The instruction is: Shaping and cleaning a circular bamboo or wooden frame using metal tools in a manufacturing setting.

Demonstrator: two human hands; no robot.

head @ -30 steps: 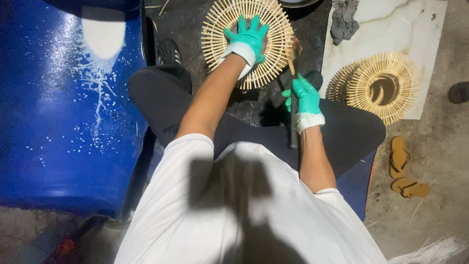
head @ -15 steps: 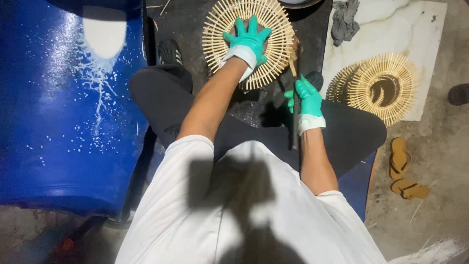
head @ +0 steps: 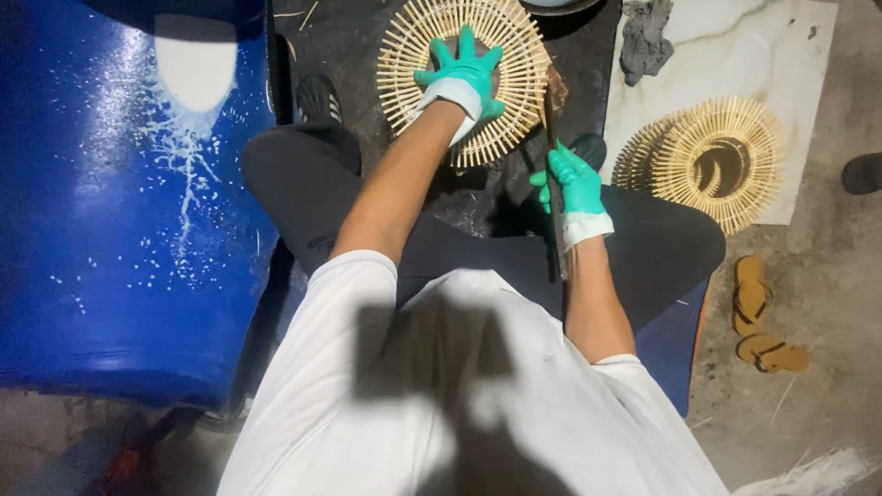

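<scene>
Both hands wear green gloves. My left hand [head: 464, 75] lies flat with fingers spread on the middle of a round wheel of radiating bamboo sticks [head: 413, 46], which rests on dark ground in front of my knees. My right hand [head: 574, 179] is closed around the handle of a long dark tool [head: 554, 101]. The tool's upper end reaches the right rim of the wheel. Its lower end runs past my wrist toward my lap.
A large blue barrel [head: 119, 211] splashed with white lies at my left. Right of the wheel a white slab [head: 790, 37] carries a stack of finished bamboo wheels [head: 712, 161] and a grey rag [head: 643, 41]. Yellow sandals [head: 761, 317] lie on the floor at right.
Hardly any difference. Both hands keep their places on the wheel and the tool; the view has shifted only slightly.
</scene>
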